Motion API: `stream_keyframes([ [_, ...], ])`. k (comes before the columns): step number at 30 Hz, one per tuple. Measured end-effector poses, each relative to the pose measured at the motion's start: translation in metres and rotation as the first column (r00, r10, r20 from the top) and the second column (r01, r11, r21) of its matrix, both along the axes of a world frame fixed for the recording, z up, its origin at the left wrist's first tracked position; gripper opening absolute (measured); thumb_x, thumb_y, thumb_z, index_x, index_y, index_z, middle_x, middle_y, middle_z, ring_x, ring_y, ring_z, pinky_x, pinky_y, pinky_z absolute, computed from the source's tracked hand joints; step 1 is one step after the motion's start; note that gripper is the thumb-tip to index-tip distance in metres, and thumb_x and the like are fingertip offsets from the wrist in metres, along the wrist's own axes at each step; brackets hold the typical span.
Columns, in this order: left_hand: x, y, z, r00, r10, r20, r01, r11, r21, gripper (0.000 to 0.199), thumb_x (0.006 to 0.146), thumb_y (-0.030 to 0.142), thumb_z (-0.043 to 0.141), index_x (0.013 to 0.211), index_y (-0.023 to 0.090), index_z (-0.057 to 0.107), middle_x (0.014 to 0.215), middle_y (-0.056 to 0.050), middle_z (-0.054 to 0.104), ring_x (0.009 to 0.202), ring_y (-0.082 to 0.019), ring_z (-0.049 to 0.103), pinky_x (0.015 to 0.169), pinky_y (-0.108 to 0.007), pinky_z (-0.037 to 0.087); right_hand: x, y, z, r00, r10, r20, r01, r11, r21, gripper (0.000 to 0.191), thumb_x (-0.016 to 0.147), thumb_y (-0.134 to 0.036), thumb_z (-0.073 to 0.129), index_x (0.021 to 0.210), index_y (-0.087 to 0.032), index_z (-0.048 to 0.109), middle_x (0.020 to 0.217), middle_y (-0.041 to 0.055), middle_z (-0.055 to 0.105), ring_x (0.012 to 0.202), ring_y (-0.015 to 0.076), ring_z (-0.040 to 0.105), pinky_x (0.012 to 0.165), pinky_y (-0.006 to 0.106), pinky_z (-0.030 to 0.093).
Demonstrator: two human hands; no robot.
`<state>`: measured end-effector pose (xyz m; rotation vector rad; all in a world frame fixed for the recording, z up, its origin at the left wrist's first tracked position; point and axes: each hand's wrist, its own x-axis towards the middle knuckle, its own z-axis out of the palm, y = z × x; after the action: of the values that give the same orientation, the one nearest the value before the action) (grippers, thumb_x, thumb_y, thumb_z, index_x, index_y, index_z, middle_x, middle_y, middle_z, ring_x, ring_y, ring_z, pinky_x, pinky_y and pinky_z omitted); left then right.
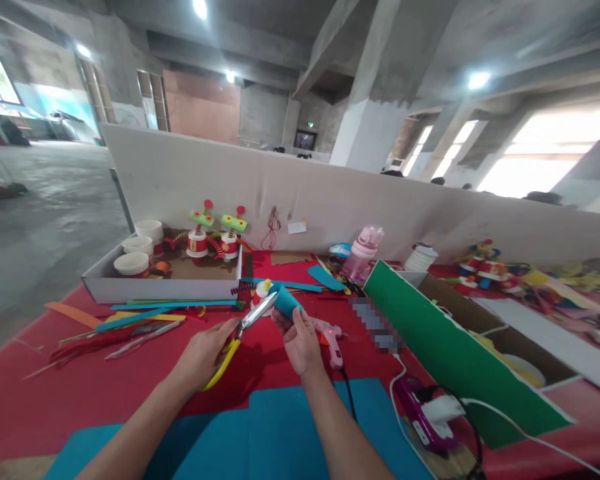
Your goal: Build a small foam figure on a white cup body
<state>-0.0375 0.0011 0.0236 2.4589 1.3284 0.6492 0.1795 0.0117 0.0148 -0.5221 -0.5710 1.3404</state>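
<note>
My left hand [207, 353] is closed round scissors [257, 312] with yellow handles; their metal blades point up and to the right. In my right hand [300, 343] is a blue paper tube [285, 301], held between thumb and fingers. The scissor tips are close to the tube's left end; I cannot tell whether they touch it. Behind the blades stands a partly hidden paper cup [261, 293] with a yellow piece on top. A pink glue gun [333, 341] with a lit red light lies just right of my right hand.
Blue sheets [220, 440] cover the near table. Coloured paper strips [150, 319] lie at left before a shallow box [160, 290] with cups and two cup figures. At right are a green-sided box [460, 353], a purple power strip [425, 417] with cables, and a pink bottle [364, 253].
</note>
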Motion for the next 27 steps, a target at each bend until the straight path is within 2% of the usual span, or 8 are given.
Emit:
stream_keyframes([
  [5,-0.0006,0.0013,-0.0031,1.0,0.016,0.005,-0.016,1.0,0.002,0.06,0.075,0.006,0.044,0.132,0.024,0.044,0.112,-0.009,0.067,0.089,-0.023,0.067,0.069,-0.024,0.043,-0.002,-0.0013,-0.001,0.999,0.027,0.028,-0.027,1.0,0.012,0.033,0.072,-0.039,0.081,0.096,-0.017,0.073,0.093,0.0073,0.077,0.083,0.021,0.074,0.092,0.04,0.055],
  [10,-0.0014,0.0008,-0.0044,0.998,-0.015,0.055,0.015,1.0,0.001,0.058,0.075,0.007,0.043,0.132,0.022,0.045,0.099,-0.007,0.068,0.082,-0.021,0.065,0.067,-0.023,0.042,-0.0022,-0.0016,-0.0022,0.999,0.032,0.025,-0.033,0.999,0.014,0.032,0.073,-0.039,0.08,0.095,-0.017,0.074,0.093,0.0069,0.077,0.083,0.0207,0.074,0.092,0.04,0.055],
  [16,-0.0011,-0.0008,-0.0028,0.997,-0.022,0.072,0.022,1.0,-0.001,0.056,0.074,0.005,0.042,0.127,0.021,0.048,0.087,-0.003,0.065,0.066,-0.016,0.058,0.059,-0.02,0.036,-0.0017,-0.0016,-0.0026,0.999,0.036,0.029,-0.036,0.999,0.013,0.031,0.074,-0.039,0.079,0.097,-0.018,0.073,0.094,0.0066,0.077,0.085,0.0209,0.074,0.094,0.04,0.054],
  [23,0.0007,-0.0016,-0.002,0.993,-0.047,0.111,0.049,0.999,-0.01,0.046,0.08,0.009,0.042,0.125,0.019,0.049,0.077,-0.001,0.061,0.063,-0.014,0.055,0.058,-0.019,0.034,-0.003,-0.0015,-0.0024,0.999,0.027,0.034,-0.028,1.0,0.008,0.031,0.073,-0.039,0.079,0.095,-0.018,0.073,0.094,0.0068,0.077,0.089,0.0227,0.073,0.096,0.043,0.053],
  [27,0.0009,-0.0025,-0.0004,0.992,-0.053,0.114,0.057,0.998,-0.027,0.043,0.083,0.012,0.041,0.125,0.019,0.049,0.081,-0.002,0.063,0.066,-0.014,0.057,0.06,-0.02,0.036,-0.0015,-0.0029,0.0015,0.999,0.042,0.02,-0.042,0.999,-0.011,0.034,0.076,-0.045,0.075,0.096,-0.017,0.073,0.095,0.0085,0.077,0.093,0.0238,0.072,0.096,0.043,0.053],
])
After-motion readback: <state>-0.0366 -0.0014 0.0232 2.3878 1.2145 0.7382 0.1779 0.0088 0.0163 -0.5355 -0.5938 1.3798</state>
